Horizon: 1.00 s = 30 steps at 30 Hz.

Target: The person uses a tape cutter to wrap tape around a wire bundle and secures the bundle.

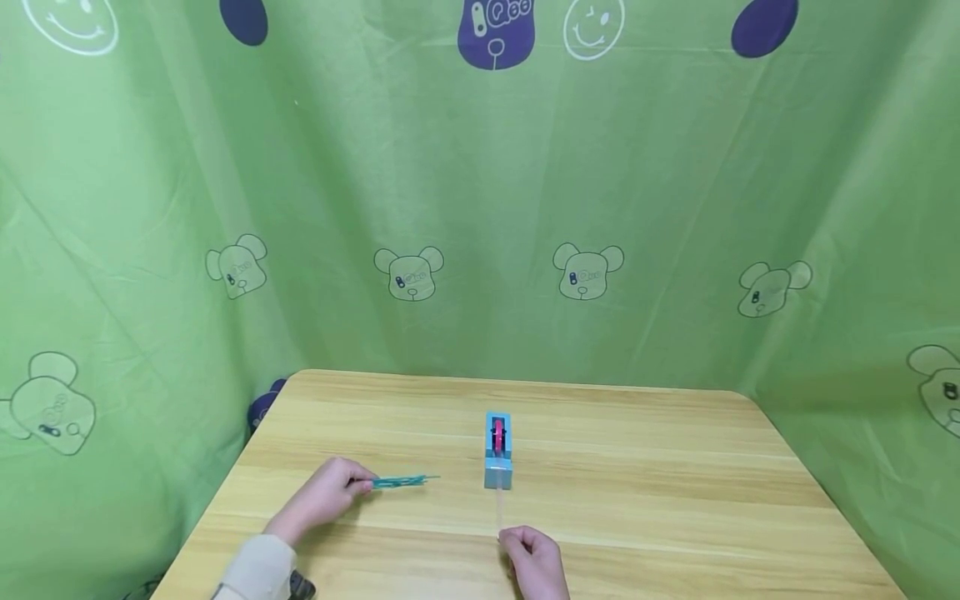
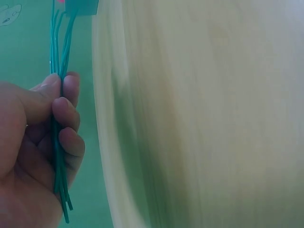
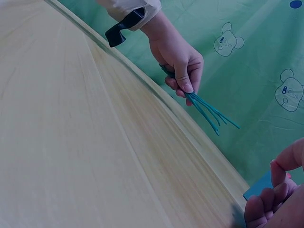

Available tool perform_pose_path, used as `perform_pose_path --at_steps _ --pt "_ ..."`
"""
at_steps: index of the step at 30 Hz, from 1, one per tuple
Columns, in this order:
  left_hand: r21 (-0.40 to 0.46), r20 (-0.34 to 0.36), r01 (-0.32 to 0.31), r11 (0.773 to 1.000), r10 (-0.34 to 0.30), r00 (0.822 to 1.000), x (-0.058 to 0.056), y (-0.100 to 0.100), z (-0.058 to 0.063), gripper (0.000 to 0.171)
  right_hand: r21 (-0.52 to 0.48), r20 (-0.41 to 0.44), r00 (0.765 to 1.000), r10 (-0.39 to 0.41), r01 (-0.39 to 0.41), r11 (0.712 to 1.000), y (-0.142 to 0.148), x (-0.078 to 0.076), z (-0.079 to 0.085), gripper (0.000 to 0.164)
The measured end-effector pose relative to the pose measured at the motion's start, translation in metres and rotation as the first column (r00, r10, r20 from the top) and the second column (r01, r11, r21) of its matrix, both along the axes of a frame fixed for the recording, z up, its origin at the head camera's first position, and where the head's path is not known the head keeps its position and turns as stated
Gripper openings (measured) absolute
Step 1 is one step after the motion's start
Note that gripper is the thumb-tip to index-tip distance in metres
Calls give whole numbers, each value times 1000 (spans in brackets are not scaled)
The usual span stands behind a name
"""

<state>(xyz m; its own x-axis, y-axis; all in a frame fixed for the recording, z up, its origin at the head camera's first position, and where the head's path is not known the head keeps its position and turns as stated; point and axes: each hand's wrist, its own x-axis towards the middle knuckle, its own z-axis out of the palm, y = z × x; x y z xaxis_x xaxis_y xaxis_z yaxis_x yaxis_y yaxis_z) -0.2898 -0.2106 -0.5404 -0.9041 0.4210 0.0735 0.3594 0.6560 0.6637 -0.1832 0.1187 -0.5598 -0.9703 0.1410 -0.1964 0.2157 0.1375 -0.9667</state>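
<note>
In the head view my left hand [image 1: 330,493] grips a bundle of thin teal wire-like strands [image 1: 401,482] above the left part of the table. Its thumb and curled fingers close round the middle of the strands [image 2: 55,42] in the left wrist view, and loose ends stick out both ways. A light-blue tape dispenser [image 1: 498,478] with a pink-centred roll [image 1: 498,436] stands on the table. A strip of clear tape [image 1: 500,510] runs from its front edge toward me. My right hand [image 1: 536,560] pinches the strip's end between thumb and forefinger.
The wooden table [image 1: 660,467] has rounded far corners. Green curtain [image 1: 480,183] printed with bear heads hangs behind it and along both sides. A black strap-like piece [image 1: 302,585] sits by my left sleeve.
</note>
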Motion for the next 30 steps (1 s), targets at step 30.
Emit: perform_pose_path --at_steps 30 --pt "27 5 130 991 -130 991 2 28 -5 12 -3 -23 1000 -2 2 1000 -1 1 0 21"
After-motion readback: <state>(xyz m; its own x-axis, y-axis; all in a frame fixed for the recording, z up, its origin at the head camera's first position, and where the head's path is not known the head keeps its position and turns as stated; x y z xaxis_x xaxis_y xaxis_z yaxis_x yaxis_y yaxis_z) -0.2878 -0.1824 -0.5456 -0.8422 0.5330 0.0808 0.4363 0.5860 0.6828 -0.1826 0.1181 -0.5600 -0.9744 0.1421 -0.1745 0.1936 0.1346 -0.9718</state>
